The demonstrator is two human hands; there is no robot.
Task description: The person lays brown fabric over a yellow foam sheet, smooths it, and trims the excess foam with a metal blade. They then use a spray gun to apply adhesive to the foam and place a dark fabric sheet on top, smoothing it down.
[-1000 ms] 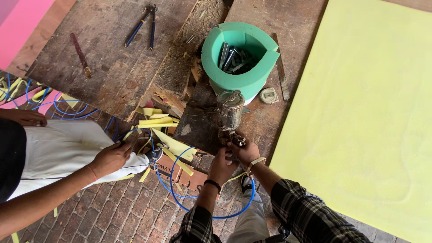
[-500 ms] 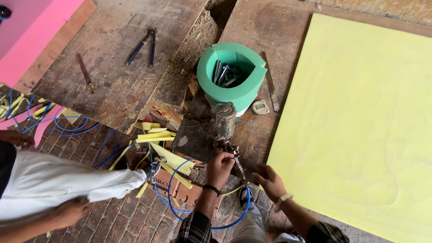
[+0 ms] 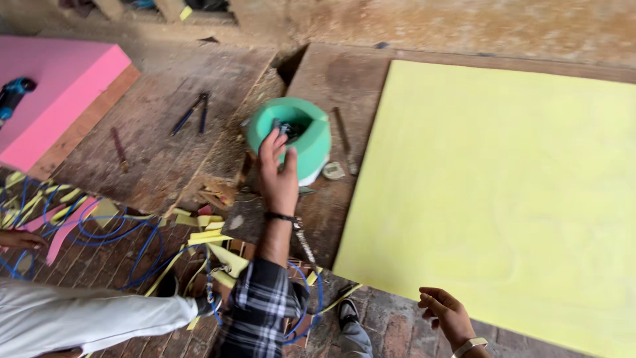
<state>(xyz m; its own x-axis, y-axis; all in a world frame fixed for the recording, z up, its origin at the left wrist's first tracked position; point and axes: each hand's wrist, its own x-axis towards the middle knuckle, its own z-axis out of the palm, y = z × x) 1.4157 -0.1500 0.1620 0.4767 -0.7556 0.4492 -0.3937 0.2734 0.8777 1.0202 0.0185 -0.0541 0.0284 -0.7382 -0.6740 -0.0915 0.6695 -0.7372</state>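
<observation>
— Worn wooden boards (image 3: 152, 152) over a brick floor (image 3: 397, 325) set the scene. What is the person's left hand doing?

— The left hand (image 3: 278, 176) is stretched forward to the green foam ring (image 3: 311, 142), which stands on the boards just left of a large yellow foam sheet (image 3: 503, 199). Its fingers (image 3: 268, 147) are spread apart and hold nothing; the fingertips reach the ring's near rim, over dark tools tucked inside. A dark band sits at the wrist, above a plaid sleeve (image 3: 262, 308).

— And the right hand?

— The right hand (image 3: 447, 311) hangs low at the bottom edge, palm up, fingers loosely curled and empty, just beside the near edge of the yellow sheet — a pale band at its wrist.

— What else lies around?

— A pair of blue-handled pliers (image 3: 192, 113) rests on the boards left of the ring, with a slim reddish tool (image 3: 119, 149) further left. A pink foam block (image 3: 53, 99) fills the upper left corner. Yellow foam offcuts (image 3: 212, 235) and loops of blue cable (image 3: 119, 232) litter the bricks. A second person's hand (image 3: 20, 240) shows at the left edge, with a pale trouser leg (image 3: 86, 318) stretched below it.
</observation>
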